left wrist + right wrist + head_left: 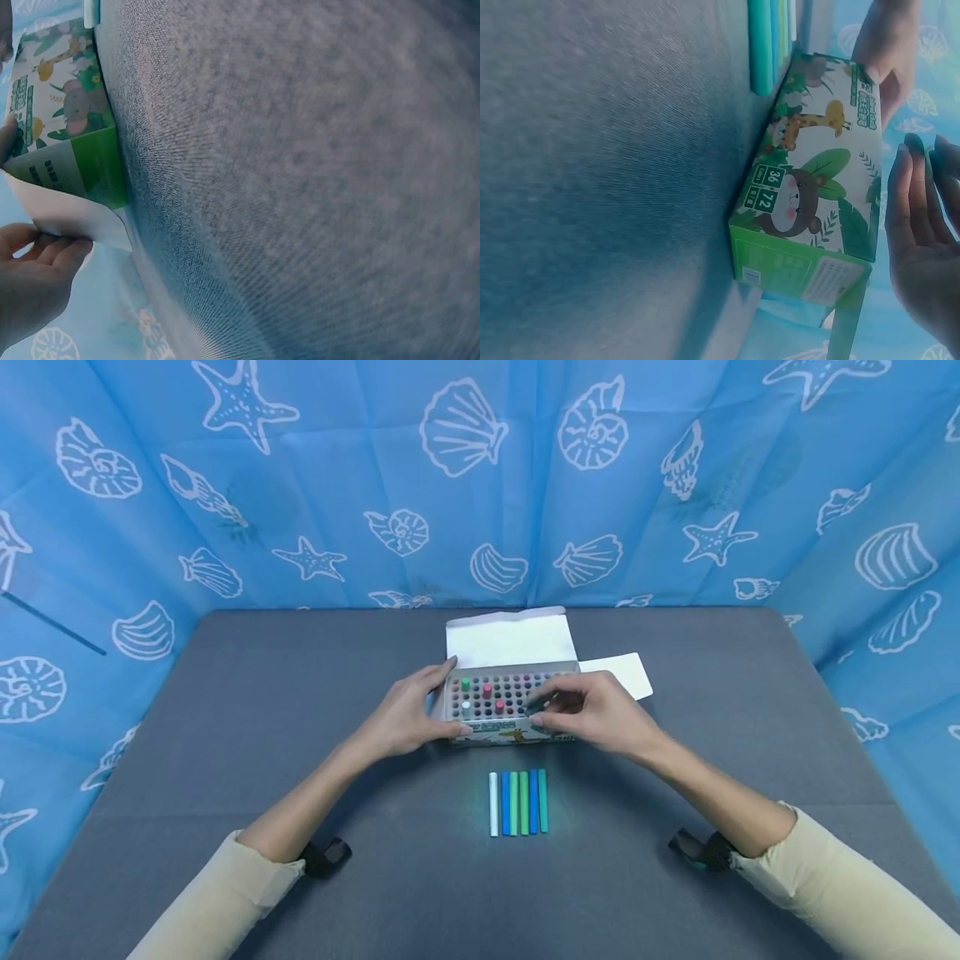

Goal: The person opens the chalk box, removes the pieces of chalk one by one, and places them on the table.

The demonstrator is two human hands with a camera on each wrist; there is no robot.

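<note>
An open chalk box (491, 732) with animal pictures stands on the table, its holed tray (517, 680) facing up. Green, pink and white chalk ends poke out of several holes. My left hand (408, 710) grips the box's left end, thumb at the front edge; in the left wrist view its fingers (64, 255) bend against the white side flap (64, 210). Over the tray's right half, my right hand (592, 710) pinches a dark green chalk stick (532, 707), mostly covered by the fingertips. The right wrist view shows this hand (922, 232) beside the box's top edge.
Several chalk sticks (524, 803), white, blue and green, lie in a row on the grey table (315, 677) in front of the box. The box's white lid (513, 642) stands folded back, and a white flap (622, 674) sticks out right. A blue shell-patterned curtain (510, 527) hangs behind.
</note>
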